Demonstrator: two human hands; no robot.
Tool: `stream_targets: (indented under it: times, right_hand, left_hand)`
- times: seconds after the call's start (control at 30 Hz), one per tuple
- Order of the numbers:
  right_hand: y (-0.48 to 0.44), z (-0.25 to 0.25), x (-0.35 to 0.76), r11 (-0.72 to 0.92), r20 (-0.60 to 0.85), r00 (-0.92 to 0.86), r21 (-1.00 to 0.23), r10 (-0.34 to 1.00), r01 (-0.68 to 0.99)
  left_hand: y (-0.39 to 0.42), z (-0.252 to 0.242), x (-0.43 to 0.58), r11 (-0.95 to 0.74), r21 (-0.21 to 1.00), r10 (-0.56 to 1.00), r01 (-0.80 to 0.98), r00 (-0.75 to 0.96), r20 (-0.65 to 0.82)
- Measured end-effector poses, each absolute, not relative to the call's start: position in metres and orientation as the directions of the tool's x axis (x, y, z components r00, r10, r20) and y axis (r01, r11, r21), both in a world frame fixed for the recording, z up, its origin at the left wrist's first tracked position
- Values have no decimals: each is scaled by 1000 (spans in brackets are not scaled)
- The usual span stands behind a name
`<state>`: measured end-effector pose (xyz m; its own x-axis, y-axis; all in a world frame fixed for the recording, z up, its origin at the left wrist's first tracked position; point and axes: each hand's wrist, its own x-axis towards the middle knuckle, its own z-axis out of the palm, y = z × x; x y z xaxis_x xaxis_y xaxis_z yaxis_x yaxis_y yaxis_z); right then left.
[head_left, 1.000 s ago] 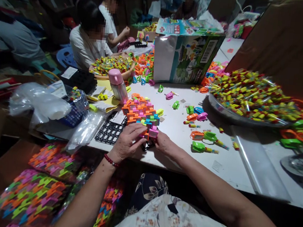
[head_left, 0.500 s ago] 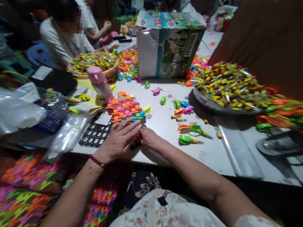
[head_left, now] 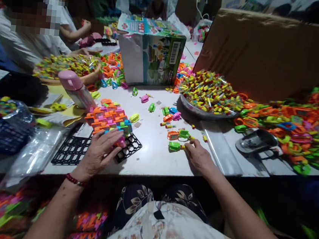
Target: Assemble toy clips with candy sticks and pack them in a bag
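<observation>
My left hand (head_left: 99,152) lies with its fingers stretched over a block of bright plastic toy pieces (head_left: 107,117), mostly orange and pink. Its thumb is apart, below a pink piece (head_left: 121,143) at the block's near corner. The block stands on a black lattice tray (head_left: 131,147); my hand covers part of both. My right hand (head_left: 199,157) pinches the yellow stick end of a green plastic toy piece (head_left: 174,147) lying on the white table. Just beyond it are an orange toy piece (head_left: 172,135) and another green one (head_left: 184,134) with a stick.
A bowl heaped with yellow-and-red sticks (head_left: 212,92) stands beyond my right hand. Nearby lie a clear plastic sheet (head_left: 221,149), a metal scoop (head_left: 255,141) and piled toy pieces (head_left: 292,127). A printed carton (head_left: 152,54) stands mid-table; a pink-capped bottle (head_left: 75,89) is left. Co-workers sit at far left.
My right hand has left the toy block and moved right to the green toy piece, gripping its stick. My left hand stays at the block. The view has turned right.
</observation>
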<state>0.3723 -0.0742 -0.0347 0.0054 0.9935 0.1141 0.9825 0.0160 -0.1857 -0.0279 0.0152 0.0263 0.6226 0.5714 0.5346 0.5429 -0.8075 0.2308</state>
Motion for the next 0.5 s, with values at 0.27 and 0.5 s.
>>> stream_targets:
  times: [0.27, 0.5]
  right_hand:
    - [-34, -28, 264, 192, 128, -151, -804, 980, 563]
    - [21, -48, 182, 368, 272, -289, -858, 918, 359]
  left_hand:
    - [8, 24, -24, -753, 281, 645, 595, 581, 497]
    - [6, 23, -24, -736, 313, 668, 601, 568, 481]
